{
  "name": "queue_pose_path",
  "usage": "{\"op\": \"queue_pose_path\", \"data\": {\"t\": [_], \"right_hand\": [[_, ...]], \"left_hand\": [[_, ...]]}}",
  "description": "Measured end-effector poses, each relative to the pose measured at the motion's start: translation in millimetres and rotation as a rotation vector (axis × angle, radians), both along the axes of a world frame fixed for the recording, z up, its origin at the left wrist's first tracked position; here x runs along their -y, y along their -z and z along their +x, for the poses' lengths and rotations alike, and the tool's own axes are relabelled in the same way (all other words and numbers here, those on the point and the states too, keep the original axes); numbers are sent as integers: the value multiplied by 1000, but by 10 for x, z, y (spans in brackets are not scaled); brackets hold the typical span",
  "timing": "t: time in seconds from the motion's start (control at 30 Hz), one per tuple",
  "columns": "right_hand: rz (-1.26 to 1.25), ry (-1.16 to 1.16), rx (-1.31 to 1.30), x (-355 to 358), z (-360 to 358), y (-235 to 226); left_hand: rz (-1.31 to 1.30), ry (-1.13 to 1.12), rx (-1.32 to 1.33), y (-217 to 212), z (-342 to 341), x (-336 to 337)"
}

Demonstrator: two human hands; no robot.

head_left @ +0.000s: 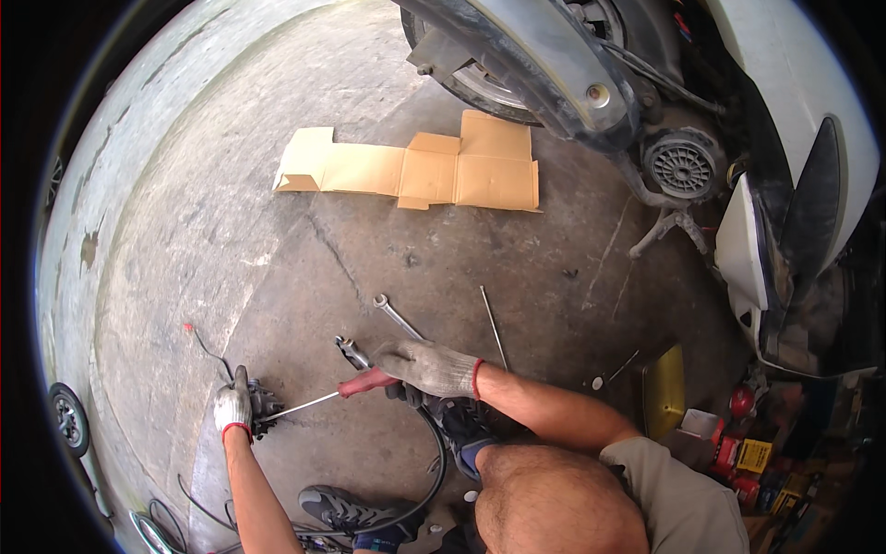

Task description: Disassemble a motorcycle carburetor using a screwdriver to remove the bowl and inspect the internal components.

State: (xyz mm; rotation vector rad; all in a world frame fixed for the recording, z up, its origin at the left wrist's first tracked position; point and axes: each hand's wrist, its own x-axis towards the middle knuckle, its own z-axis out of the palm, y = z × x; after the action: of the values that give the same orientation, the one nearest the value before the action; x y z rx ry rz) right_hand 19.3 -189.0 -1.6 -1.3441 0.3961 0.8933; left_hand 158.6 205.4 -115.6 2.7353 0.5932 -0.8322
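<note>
Left hand (233, 406) gripped dark part (263, 406) on floor (185, 231). Right hand (426, 365) clutched red-handled screwdriver (318, 399), tip at part. Wrench (397, 317) lay just beyond right hand; cardboard (415, 166) farther off.

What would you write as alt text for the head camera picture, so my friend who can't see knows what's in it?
A person crouching on a concrete floor pushes a red-handled screwdriver with the gloved right hand into a small dark metal part steadied by the gloved left hand. A wrench, flattened cardboard and a scooter lie beyond.
</note>
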Motion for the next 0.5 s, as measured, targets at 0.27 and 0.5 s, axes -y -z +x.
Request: {"op": "queue_pose_path", "data": {"t": [0.27,0.5], "right_hand": [[134,84,133,-58,-76,92],[56,243,155,-235,-139,47]], "left_hand": [[16,4,-41,-169,6,103],[62,60,5,-77,-9,-15]]}}
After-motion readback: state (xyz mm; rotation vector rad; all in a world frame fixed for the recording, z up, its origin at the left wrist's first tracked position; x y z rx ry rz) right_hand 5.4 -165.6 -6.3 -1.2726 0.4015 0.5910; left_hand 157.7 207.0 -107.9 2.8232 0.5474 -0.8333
